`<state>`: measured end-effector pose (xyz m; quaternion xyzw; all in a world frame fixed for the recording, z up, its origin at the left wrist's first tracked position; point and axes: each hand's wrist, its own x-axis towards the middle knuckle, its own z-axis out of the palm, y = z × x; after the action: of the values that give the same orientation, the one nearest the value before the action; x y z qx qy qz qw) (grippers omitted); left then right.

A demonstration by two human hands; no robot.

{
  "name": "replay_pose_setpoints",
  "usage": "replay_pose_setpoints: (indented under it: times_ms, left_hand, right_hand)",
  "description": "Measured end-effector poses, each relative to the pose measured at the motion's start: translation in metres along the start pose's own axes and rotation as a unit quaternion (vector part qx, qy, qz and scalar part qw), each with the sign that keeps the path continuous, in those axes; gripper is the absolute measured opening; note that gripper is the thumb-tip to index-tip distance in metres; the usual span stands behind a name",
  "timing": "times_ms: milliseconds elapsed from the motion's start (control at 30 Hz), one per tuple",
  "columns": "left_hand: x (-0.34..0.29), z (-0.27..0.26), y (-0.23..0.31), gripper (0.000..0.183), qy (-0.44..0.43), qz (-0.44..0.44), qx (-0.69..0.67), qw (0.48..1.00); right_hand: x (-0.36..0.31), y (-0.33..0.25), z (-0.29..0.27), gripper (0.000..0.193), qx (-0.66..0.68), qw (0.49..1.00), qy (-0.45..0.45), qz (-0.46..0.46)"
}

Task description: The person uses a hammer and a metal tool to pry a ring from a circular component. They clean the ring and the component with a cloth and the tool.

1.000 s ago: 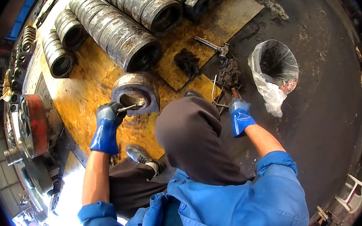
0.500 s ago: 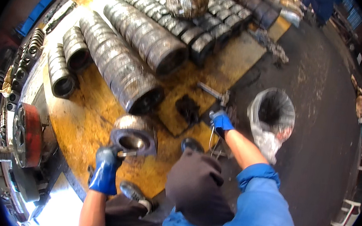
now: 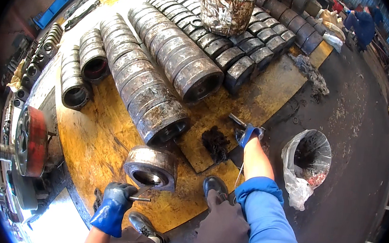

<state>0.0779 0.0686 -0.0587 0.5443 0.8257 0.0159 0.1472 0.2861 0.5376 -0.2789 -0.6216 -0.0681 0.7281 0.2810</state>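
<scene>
My left hand (image 3: 119, 197), in a blue and grey glove, is closed round a metal tool (image 3: 140, 199) with a round bar and a flat blade-like piece. The blade end is beside the bore of a thick metal ring (image 3: 157, 159) lying on the yellow floor plate. My right hand (image 3: 249, 134), gloved in blue, is over the head end of a hammer-like tool (image 3: 237, 120). Its fingers look curled round it, partly hidden by the glove. A dark rag-like clump (image 3: 215, 143) lies just left of that hand.
Long rows of greasy metal rings (image 3: 146, 88) lie ahead on the yellow plate (image 3: 94, 144). A dirty bucket (image 3: 226, 12) stands on the farther rows. At right is a bin with a clear plastic liner (image 3: 310, 158). A red-rimmed wheel (image 3: 35, 141) stands left. Another person (image 3: 360, 27) is far right.
My right hand has moved forward onto the hammer-like tool, which lay beyond it before. My left hand keeps its tool near the ring, now slightly back from it. The view has shifted.
</scene>
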Motion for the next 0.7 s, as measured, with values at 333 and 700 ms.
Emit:
replay_pose_setpoints:
  times_ms: [333, 700]
  left_hand:
    - [0.014, -0.011, 0.018, 0.021, 0.0, -0.014, 0.002, 1.0]
    - [0.013, -0.006, 0.019, 0.018, 0.018, -0.023, 0.01, 1.0]
  right_hand:
    - [0.038, 0.007, -0.009, 0.028, -0.005, 1.0, 0.019, -0.003]
    - [0.054, 0.016, -0.023, 0.027, -0.072, 0.992, 0.089, 0.049]
